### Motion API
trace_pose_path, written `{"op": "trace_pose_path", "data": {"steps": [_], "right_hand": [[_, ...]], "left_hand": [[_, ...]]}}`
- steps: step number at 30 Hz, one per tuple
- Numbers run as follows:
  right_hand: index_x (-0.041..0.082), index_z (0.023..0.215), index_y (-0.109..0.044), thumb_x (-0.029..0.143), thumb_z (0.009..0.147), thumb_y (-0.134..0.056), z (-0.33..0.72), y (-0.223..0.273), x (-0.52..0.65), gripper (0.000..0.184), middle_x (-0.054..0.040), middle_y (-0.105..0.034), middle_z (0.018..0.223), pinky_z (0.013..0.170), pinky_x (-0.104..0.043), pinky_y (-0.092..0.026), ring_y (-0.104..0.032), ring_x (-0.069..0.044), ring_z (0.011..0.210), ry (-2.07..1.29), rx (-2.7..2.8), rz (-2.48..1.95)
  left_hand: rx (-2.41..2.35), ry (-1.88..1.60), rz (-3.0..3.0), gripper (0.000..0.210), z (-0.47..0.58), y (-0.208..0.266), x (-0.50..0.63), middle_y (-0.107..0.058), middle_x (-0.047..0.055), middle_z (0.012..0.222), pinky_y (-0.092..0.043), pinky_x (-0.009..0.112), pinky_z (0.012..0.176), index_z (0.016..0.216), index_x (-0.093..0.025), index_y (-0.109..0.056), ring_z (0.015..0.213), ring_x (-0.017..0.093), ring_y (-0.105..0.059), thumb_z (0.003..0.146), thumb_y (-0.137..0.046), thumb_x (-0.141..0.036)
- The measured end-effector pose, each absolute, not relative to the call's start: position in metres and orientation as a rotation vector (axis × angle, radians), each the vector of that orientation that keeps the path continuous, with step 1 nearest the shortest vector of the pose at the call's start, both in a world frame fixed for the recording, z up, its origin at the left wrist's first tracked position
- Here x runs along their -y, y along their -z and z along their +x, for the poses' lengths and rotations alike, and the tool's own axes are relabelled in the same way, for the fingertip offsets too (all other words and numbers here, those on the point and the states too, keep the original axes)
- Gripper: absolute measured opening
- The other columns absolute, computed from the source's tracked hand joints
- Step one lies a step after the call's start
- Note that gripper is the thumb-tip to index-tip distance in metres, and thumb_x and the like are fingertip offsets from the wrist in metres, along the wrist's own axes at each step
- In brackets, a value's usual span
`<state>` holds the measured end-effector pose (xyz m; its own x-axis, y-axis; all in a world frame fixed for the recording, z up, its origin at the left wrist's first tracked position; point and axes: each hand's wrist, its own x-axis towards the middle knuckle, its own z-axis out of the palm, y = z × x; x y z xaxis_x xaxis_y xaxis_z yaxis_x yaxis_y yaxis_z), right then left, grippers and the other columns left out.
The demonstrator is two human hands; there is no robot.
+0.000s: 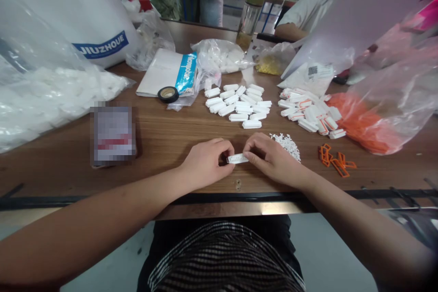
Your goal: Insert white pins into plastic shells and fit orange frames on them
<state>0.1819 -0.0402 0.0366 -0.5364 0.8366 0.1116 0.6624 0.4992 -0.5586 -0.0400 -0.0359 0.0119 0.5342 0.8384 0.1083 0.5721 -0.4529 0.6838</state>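
A small white oblong plastic housing (238, 159), with a row of small marks or slots along its face, lies level between my two hands just above the table's front part. My left hand (208, 160) pinches its left end between thumb and fingers. At the other end, my right hand (268, 157) is closed on it with thumb and forefinger. Just beyond my right hand is a heap of tiny white plastic pieces (287, 146). Several similar white housings (239, 104) lie loosely grouped farther back. Orange rectangular frames (338, 163) rest to the right of my right hand.
White parts with orange strips (313, 112) are piled at right, beside a clear bag of orange pieces (369, 121). A black tape roll (168, 94) sits by a notebook (164, 73). Big bags (58, 96) crowd the left. A person's arm (290, 31) shows across the table.
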Motion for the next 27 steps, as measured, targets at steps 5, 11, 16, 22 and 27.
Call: {"op": "trace_pose_path", "data": {"steps": [5, 11, 16, 22, 27], "right_hand": [[0.021, 0.086, -0.056, 0.026, 0.093, -0.052, 0.181, -0.035, 0.043, 0.009, -0.0044, -0.06, 0.09, 0.083, -0.036, -0.044, -0.055, -0.019, 0.088, -0.632, 2.382, -1.216], [0.022, 0.086, -0.057, 0.025, 0.093, -0.051, 0.18, -0.031, 0.043, 0.009, -0.0047, -0.06, 0.088, 0.081, -0.037, -0.045, -0.055, -0.019, 0.086, -0.608, 2.36, -1.204], [0.021, 0.085, -0.056, 0.025, 0.093, -0.051, 0.178, -0.03, 0.044, 0.011, -0.0053, -0.06, 0.085, 0.079, -0.036, -0.044, -0.054, -0.019, 0.082, -0.527, 2.366, -1.185], [0.022, 0.091, -0.067, 0.023, 0.091, -0.054, 0.186, -0.035, 0.044, 0.013, -0.0047, -0.066, 0.091, 0.08, -0.038, -0.042, -0.056, -0.02, 0.085, -0.381, 2.493, -1.095], [0.025, 0.094, -0.072, 0.025, 0.088, -0.058, 0.188, -0.037, 0.047, 0.015, -0.0041, -0.069, 0.097, 0.081, -0.04, -0.042, -0.058, -0.021, 0.087, -0.265, 2.498, -1.083]], "left_hand": [[-1.136, -0.577, 2.181, 0.008, -0.04, -0.012, 0.037, -0.059, -0.003, 0.08, -0.038, 0.028, 0.062, 0.086, -0.022, -0.061, 0.067, 0.012, -0.052, 0.079, -0.063, -0.026], [-1.133, -0.576, 2.193, 0.008, -0.04, -0.012, 0.036, -0.06, -0.002, 0.081, -0.037, 0.029, 0.062, 0.086, -0.022, -0.061, 0.068, 0.013, -0.052, 0.08, -0.063, -0.027], [-1.143, -0.567, 2.188, 0.008, -0.04, -0.014, 0.037, -0.058, -0.003, 0.077, -0.037, 0.028, 0.062, 0.086, -0.022, -0.061, 0.066, 0.013, -0.051, 0.08, -0.063, -0.027], [-1.143, -0.569, 2.2, 0.009, -0.04, -0.015, 0.037, -0.058, -0.003, 0.078, -0.037, 0.028, 0.063, 0.086, -0.022, -0.061, 0.067, 0.012, -0.051, 0.079, -0.064, -0.027], [-1.14, -0.583, 2.193, 0.009, -0.04, -0.014, 0.038, -0.059, -0.003, 0.079, -0.037, 0.028, 0.063, 0.087, -0.023, -0.062, 0.066, 0.013, -0.051, 0.079, -0.063, -0.027]]}}
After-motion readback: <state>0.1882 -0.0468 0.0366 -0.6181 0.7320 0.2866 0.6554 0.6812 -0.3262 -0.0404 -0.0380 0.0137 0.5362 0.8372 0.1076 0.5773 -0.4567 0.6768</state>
